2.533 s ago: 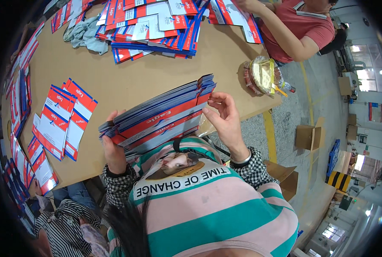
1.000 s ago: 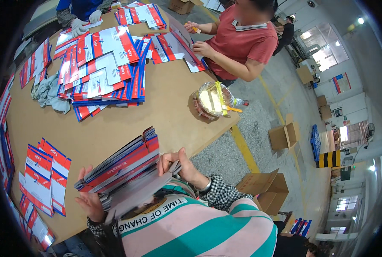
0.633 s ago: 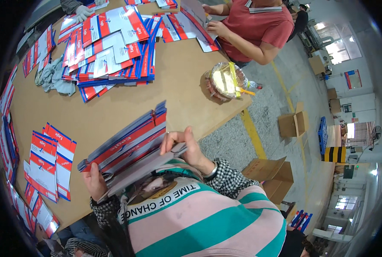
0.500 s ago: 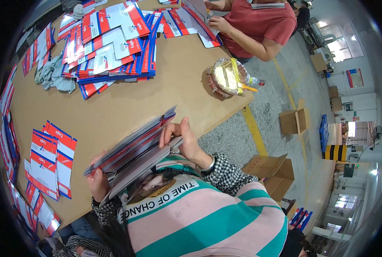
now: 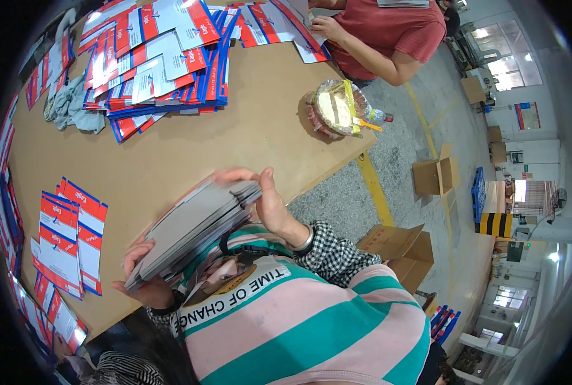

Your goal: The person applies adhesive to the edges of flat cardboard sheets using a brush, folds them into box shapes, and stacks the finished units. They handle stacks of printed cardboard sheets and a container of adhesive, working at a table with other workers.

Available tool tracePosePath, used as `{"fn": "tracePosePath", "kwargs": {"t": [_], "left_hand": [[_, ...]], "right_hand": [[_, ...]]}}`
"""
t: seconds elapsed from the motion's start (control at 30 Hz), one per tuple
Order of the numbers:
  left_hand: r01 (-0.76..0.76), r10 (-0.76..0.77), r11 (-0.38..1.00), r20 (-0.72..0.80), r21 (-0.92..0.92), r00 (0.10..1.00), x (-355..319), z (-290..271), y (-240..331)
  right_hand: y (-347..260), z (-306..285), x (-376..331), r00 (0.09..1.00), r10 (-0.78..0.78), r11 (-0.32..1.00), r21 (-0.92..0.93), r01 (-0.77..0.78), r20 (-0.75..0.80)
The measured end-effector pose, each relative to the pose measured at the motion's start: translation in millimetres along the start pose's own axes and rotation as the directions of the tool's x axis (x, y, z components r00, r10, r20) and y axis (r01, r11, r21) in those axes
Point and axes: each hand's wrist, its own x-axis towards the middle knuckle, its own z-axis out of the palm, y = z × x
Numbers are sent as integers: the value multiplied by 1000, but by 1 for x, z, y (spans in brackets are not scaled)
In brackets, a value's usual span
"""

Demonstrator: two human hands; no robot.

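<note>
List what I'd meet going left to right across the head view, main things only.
Small group of flat red-and-white cartons, left hand, held grey stack, right hand, round container with yellow strips, farther open cardboard box, yellow-and-black striped block.

One stack of folded cartons [image 5: 193,221], grey faces upward, gripped at its two ends by the left hand [image 5: 151,290] and right hand [image 5: 272,204]. On the brown table [image 5: 254,138]: a large heap of red-white-blue cartons [image 5: 161,64], a crumpled grey-green cloth [image 5: 77,106], a round tub [image 5: 336,108]. Beyond: a red-shirted co-worker [image 5: 388,35].
</note>
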Motion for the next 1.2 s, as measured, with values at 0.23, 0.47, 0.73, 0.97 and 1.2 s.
{"fn": "tracePosePath", "kwargs": {"t": [0.23, 0.47, 0.73, 0.97, 1.2], "left_hand": [[236, -247, 968, -147, -87, 958, 1, 3, 12], [246, -248, 969, -85, -34, 965, 2, -1, 12], [120, -123, 981, 9, 154, 992, -7, -3, 32], [134, -293, 849, 244, 510, 925, 12, 2, 61], [-127, -105, 900, 489, 417, 866, 23, -1, 55]], "right_hand": [[-24, -16, -8, 967, 30, 996, -90, -7, 252], [-52, -25, 3, 912, 241, 888, -454, -70, 332], [-46, -19, 27, 887, 181, 775, -617, 138, 425], [-63, -13, 24, 801, 404, 806, -586, -83, 441], [-60, -14, 36, 770, 263, 763, -614, 203, 581]]}}
